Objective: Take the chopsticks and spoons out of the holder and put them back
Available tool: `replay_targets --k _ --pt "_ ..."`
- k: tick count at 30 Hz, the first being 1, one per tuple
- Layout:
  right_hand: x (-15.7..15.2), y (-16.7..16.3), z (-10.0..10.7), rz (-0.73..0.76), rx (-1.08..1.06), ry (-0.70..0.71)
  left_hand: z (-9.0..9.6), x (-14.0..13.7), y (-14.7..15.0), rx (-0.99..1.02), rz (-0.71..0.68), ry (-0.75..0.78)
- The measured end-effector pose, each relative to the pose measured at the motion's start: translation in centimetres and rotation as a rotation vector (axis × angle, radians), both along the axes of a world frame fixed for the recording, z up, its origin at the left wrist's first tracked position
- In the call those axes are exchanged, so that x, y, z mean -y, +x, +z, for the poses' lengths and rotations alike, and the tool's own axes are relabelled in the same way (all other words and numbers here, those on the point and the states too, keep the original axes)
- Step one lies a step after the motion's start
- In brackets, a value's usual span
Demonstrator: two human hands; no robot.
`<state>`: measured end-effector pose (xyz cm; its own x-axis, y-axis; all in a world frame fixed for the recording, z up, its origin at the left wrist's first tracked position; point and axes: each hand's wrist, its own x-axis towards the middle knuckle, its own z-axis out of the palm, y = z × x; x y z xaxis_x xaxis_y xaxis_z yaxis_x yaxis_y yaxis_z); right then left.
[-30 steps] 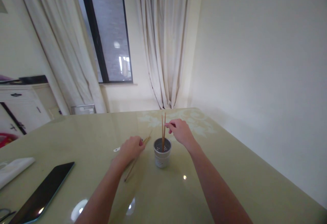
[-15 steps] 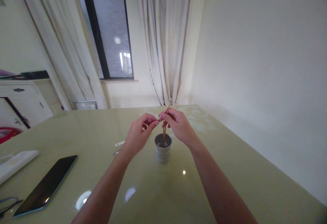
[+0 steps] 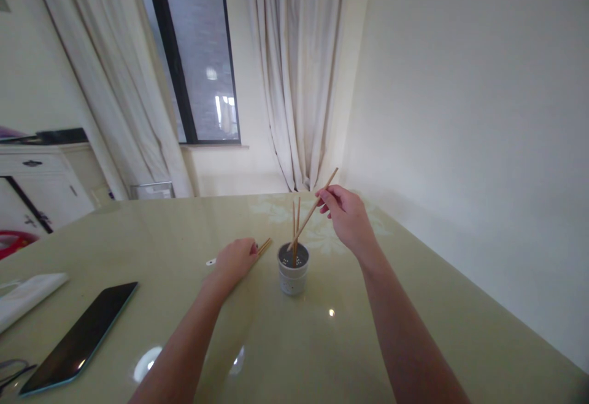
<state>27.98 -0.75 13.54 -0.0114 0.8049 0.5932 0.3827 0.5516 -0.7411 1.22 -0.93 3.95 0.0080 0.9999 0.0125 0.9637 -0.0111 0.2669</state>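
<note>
Stick [image 3: 310, 213] is up in the air over the cup [image 3: 293, 282], in the right hand [image 3: 348, 217]: thumb and fingers clamped on it, nearer its upper end. Long axis is oblique; low end points down-left at the cup mouth, high end up-right toward the table's far-right corner. Low tip shows against the cup's dark inside; can't tell if it's below the rim. High grip probably keeps the fingers clear of the rim and leaves the low end free. Cup stands upright on the table [image 3: 391, 330], nearer the far edge than the near one, between the hands, likely so either can reach it. Two thin rods [image 3: 293, 220] stand in it, close to vertical, tops near each other; the cup wall presumably props them. Left hand [image 3: 236, 263] is low over the table, left of the cup, fingers curled over loose sticks [image 3: 264, 246]; their ends poke out toward the far edge and right. Fingertips hidden, so can't tell if it's pinching or just resting; count unclear too. Small white handle [image 3: 211, 262] just beside that hand. Toward the table's near-left corner: tablet [image 3: 83, 336], lying flat, and a white case [image 3: 32, 299] beyond it.
</note>
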Motion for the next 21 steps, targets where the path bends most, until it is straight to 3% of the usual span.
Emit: replay_targets --k 9,21 --pt "-1.1 -1.0 -1.7 -0.095 0.343 -0.17 -1.9 -0.2 -0.8 -0.11 0.016 -0.115" --pt "-1.9 -1.7 -3.7 -0.069 0.448 -0.336 -2.6 -0.7 -1.1 -0.12 0.027 -0.143"
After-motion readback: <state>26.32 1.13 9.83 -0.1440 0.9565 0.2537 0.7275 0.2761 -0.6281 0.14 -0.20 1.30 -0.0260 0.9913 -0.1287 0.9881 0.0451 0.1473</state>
